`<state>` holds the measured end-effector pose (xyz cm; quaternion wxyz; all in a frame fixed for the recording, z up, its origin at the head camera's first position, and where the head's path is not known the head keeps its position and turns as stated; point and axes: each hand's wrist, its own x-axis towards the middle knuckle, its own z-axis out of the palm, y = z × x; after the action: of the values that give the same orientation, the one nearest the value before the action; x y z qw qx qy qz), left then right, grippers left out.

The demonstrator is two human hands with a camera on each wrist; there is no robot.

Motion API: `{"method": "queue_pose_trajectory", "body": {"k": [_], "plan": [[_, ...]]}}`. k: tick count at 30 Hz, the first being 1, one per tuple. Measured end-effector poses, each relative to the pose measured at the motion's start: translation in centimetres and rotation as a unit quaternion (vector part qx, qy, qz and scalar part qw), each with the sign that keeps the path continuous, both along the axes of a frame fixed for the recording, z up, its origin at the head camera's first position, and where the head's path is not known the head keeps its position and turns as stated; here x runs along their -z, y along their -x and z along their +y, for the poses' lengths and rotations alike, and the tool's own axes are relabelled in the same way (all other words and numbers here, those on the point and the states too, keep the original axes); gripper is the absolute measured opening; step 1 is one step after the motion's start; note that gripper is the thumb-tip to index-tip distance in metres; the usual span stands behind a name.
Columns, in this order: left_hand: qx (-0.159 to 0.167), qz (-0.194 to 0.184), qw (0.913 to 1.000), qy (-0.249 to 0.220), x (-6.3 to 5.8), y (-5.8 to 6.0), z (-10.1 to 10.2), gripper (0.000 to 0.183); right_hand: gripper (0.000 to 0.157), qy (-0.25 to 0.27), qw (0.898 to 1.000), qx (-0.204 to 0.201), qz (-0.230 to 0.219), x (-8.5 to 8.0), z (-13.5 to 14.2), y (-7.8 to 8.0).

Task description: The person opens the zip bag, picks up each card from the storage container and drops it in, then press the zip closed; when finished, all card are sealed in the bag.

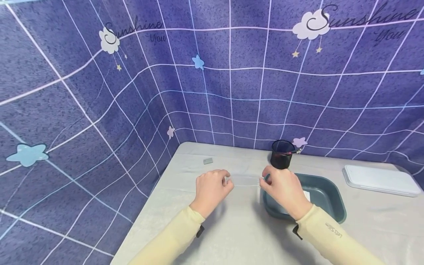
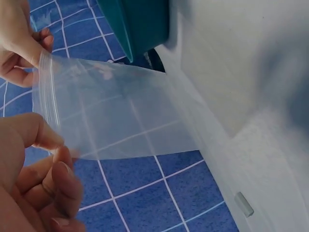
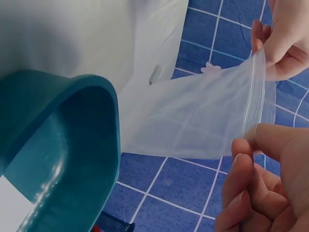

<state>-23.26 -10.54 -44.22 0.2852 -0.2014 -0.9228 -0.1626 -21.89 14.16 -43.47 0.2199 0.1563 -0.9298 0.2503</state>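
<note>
A clear zip bag [image 2: 120, 106] is stretched between my two hands, its ridged zip strip running along the top edge. My left hand [image 1: 212, 189] pinches one top corner between thumb and finger. The opposite corner is pinched by my right hand [image 1: 285, 189], which overlaps the left part of the teal basin [image 1: 331, 197] in the head view. In the right wrist view the bag [image 3: 193, 116] hangs below the zip, flat and see-through, with nothing visible inside it.
Inside the basin lies a white piece [image 3: 12, 208]. Behind it stands a black mesh pen cup [image 1: 281, 156] with pens. A white flat case [image 1: 381, 180] sits at the right, and a small grey block [image 1: 208, 161] lies toward the back left. A patterned blue curtain [image 1: 245, 84] borders the table.
</note>
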Motion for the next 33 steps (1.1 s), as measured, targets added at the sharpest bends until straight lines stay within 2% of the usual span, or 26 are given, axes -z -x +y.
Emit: {"method": "queue_pose_trajectory", "body": {"k": [5, 13, 19, 23, 33], "plan": [[0.001, -0.018, 0.9998, -0.001, 0.2, 0.1, 0.0, 0.013, 0.012, -0.002, 1.000, -0.002, -0.005, 0.0, 0.2, -0.1], [0.031, -0.005, 0.9994, -0.017, -0.3, 0.1, 0.3, 0.010, 0.014, 0.010, 1.000, -0.013, 0.003, -0.1, 0.4, -0.2], [0.053, -0.031, 0.9977, -0.030, -0.2, 0.1, 1.0, 0.012, 0.018, 0.021, 1.000, -0.019, -0.006, 0.5, 0.3, -0.2], [0.060, -0.044, 0.9968, -0.028, 0.2, 0.0, 1.6, 0.013, 0.013, 0.016, 1.000, -0.016, -0.011, 0.9, 0.1, -0.3], [0.062, -0.028, 0.9971, -0.032, 0.8, -0.3, 2.6, 0.015, 0.009, 0.007, 0.999, 0.008, -0.034, 1.5, 0.2, -0.9]]}}
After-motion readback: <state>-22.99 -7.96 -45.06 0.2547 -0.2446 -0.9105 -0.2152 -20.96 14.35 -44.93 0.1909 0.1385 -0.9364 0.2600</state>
